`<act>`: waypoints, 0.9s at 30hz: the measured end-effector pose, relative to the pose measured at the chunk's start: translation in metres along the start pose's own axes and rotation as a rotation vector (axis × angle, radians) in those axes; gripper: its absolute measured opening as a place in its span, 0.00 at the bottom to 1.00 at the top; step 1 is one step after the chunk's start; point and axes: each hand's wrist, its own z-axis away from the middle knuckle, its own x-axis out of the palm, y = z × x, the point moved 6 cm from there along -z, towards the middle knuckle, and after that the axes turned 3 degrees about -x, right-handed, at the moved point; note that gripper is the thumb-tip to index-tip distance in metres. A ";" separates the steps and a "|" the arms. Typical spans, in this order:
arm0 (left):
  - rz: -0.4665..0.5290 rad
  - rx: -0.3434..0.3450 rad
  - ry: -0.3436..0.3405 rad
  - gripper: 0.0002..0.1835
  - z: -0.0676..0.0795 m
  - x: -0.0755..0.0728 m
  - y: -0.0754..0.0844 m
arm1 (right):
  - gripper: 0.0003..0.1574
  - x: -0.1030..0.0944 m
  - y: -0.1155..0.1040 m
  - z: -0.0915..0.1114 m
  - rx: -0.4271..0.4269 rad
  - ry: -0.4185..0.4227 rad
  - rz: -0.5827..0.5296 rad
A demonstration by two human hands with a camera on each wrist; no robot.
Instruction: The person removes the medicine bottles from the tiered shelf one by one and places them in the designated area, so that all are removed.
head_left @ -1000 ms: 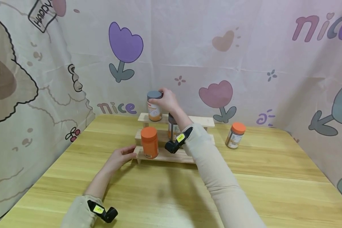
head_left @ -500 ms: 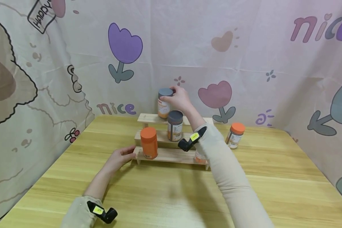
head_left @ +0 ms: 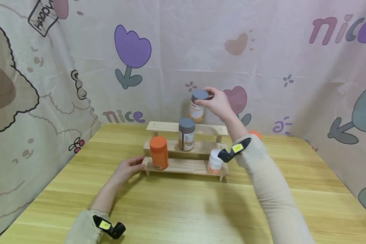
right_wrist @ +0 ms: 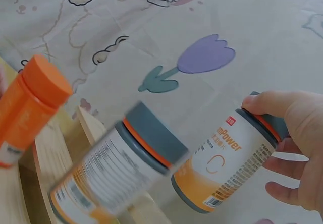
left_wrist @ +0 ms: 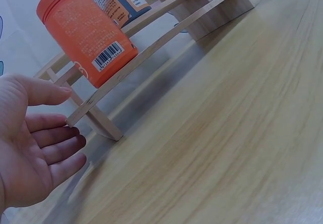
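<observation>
My right hand (head_left: 219, 101) grips the grey lid of a supplement jar (head_left: 197, 107) with a white and orange label, holding it upright above the top tier of a three-tier wooden rack (head_left: 183, 166). In the right wrist view, the thumb presses one side of that lid. My left hand (left_wrist: 35, 138) lies at the rack's left end, fingers loosely extended, fingertips right at the bottom tier's corner. Close to it, an orange jar (head_left: 159, 154) stands on the bottom tier. A second grey-lidded jar (head_left: 186, 135) occupies the middle tier. A white jar (head_left: 215, 161) stands at the bottom tier's right end.
Behind the right forearm, an orange lid (head_left: 255, 134) shows, its jar mostly hidden. The rack stands on a wooden table (head_left: 158, 210) against a printed cloth backdrop (head_left: 183, 44).
My right hand has lifted the grey-lidded jar off the top tier's left part and carried it right. The white jar has come into view. My left hand has stayed in place.
</observation>
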 end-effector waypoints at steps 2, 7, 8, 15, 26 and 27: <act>-0.002 -0.004 0.000 0.31 0.001 0.000 0.000 | 0.37 -0.010 0.006 0.003 0.009 0.014 0.012; -0.009 -0.009 -0.003 0.31 0.000 -0.001 0.000 | 0.39 -0.036 0.022 0.012 0.024 0.060 0.015; -0.012 -0.009 -0.003 0.31 0.000 -0.001 0.000 | 0.38 -0.041 0.025 0.014 0.024 0.071 0.012; -0.013 -0.016 -0.012 0.32 -0.002 0.000 0.000 | 0.33 -0.073 0.047 0.035 0.047 0.107 0.015; -0.009 -0.042 0.003 0.31 -0.001 -0.002 -0.001 | 0.37 -0.120 0.072 0.072 0.106 0.164 0.064; -0.004 -0.047 -0.002 0.31 -0.001 -0.002 -0.001 | 0.37 -0.123 0.074 0.075 0.111 0.169 0.068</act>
